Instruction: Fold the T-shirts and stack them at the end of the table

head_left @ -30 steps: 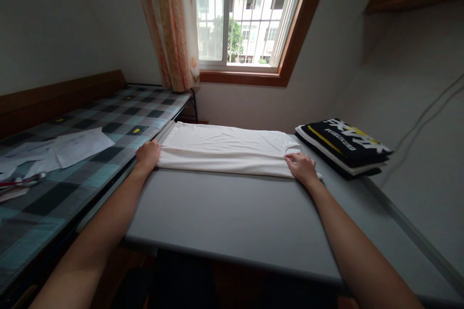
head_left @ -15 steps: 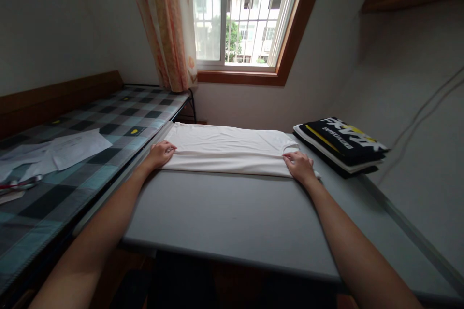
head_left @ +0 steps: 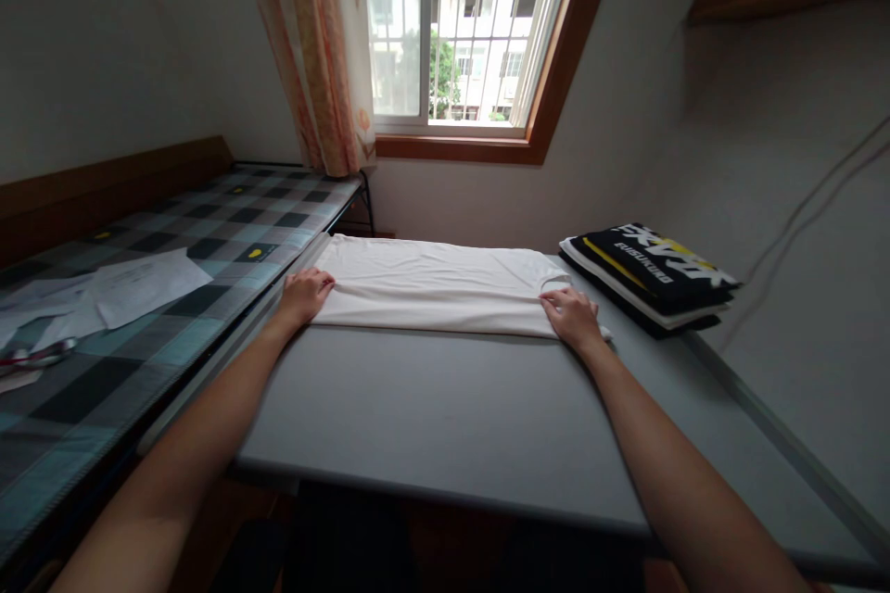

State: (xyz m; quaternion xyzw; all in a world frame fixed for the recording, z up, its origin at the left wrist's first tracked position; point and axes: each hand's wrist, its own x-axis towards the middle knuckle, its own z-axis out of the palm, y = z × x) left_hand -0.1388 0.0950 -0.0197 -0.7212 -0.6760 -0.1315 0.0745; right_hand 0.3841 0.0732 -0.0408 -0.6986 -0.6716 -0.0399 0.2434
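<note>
A white shirt (head_left: pixel 431 273) lies across the far part of the grey table (head_left: pixel 445 417), its near side folded over in a long strip. At the strip's left end, my left hand (head_left: pixel 306 295) is closed on the cloth edge. My right hand (head_left: pixel 571 313) pinches the cloth at the right end, just beside the curved neckline. Both hands rest low against the tabletop.
A stack of folded clothes (head_left: pixel 650 278), a black printed one on top, sits at the right back of the table. On the left, a checked mattress (head_left: pixel 278 204) bears loose papers (head_left: pixel 139 289). A curtain (head_left: pixel 320 56) hangs beside the barred window (head_left: pixel 473 37).
</note>
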